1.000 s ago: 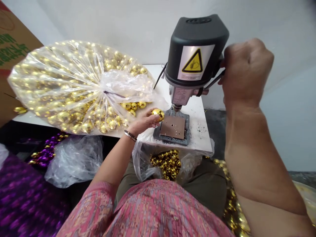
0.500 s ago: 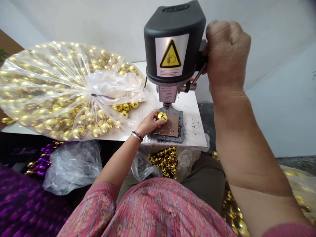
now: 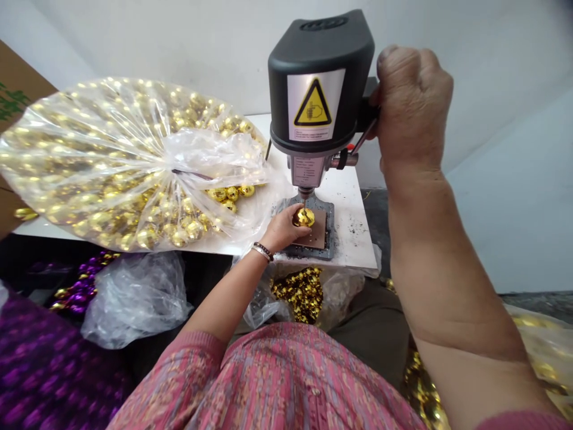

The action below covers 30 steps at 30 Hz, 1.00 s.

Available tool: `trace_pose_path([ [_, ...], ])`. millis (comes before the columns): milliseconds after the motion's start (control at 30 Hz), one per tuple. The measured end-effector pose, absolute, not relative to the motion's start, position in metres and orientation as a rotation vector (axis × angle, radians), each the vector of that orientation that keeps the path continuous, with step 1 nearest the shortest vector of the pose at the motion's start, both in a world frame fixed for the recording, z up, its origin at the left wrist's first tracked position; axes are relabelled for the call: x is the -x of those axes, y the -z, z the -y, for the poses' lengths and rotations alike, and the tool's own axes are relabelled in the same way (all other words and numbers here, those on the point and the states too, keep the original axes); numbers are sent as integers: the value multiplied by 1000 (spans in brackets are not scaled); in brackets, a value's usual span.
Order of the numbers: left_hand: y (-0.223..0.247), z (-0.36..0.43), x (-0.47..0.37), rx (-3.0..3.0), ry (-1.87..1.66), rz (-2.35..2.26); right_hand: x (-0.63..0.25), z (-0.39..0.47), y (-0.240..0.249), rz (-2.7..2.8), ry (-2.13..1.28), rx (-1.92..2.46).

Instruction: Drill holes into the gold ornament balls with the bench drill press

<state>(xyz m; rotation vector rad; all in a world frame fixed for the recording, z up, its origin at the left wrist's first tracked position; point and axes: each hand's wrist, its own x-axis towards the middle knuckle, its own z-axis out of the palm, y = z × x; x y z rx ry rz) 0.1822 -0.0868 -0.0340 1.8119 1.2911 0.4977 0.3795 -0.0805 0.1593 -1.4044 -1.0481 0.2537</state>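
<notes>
Gold faceted ball (image 3: pixel 305 216): one unit, positioned on one brown square plate (image 3: pixel 317 236), near the front right corner of the table (image 3: pixel 349 188). The plate lies on one grey metal base (image 3: pixel 330 232) beneath one drill press (image 3: pixel 320 77); whether the bit touches the ball cannot be determined. The left hand (image 3: pixel 286 227) grips the ball from its left side, thumb at the front and fingers behind, parted only by the ball's width. The right hand (image 3: pixel 414 110) is curled into a tight fist at the end of one metal lever (image 3: pixel 367 132); the gripped end is hidden. The press has a smooth black housing carrying one silver label (image 3: pixel 316 104) with one yellow triangle. One large, gathered bag (image 3: pixel 215 146) of clear, creased plastic covers the left part of the table; its shiny gold balls are too numerous to count. Below the front edge, one clear plastic bag (image 3: pixel 342 292) holds many small gold pieces (image 3: pixel 299 292). Dark chips (image 3: pixel 357 228) are scattered toward the table's right edge.
</notes>
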Motion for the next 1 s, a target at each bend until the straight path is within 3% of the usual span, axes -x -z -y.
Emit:
trace_pose_path([
  [633,44,88,-180,-1833,-498,-1270,-384,173,-59,1623,487,1165],
  [1000,42,88,-178,-1867,-535,-1231,-377,161,-20,1453,508,1125],
])
